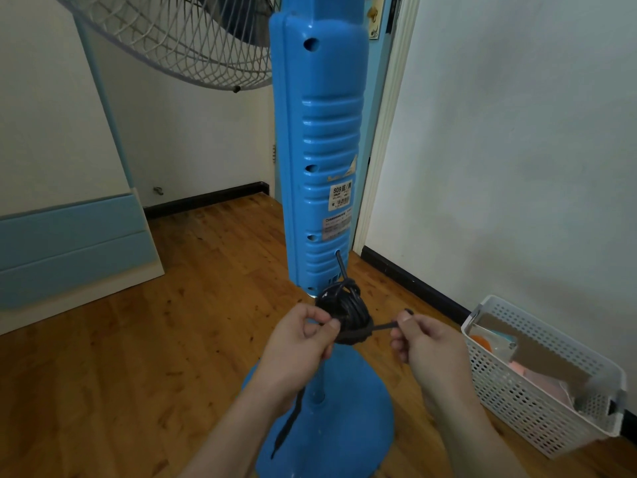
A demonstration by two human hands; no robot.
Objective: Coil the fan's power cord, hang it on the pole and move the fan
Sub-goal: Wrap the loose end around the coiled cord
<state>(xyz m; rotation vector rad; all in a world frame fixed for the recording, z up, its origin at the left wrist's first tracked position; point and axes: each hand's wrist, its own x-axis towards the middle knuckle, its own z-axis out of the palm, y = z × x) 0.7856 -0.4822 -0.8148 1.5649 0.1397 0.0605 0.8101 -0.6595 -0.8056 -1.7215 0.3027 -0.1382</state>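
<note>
The left hand (303,343) pinches the coiled power cord (344,313) against the fan pole (319,167). At three o'clock of the coil, the right hand (427,343) pinches a black strap (382,327).

We see only our two forearms and hands, coming in from the bottom edge. Both arms are bare up to where the picture cuts them off; no sleeve or cuff shows. We wear no glove on the left hand (303,343) or the right hand (425,346). No ring, watch or band shows on fingers or wrists. The thumbnails that show are short and unpainted.
</note>
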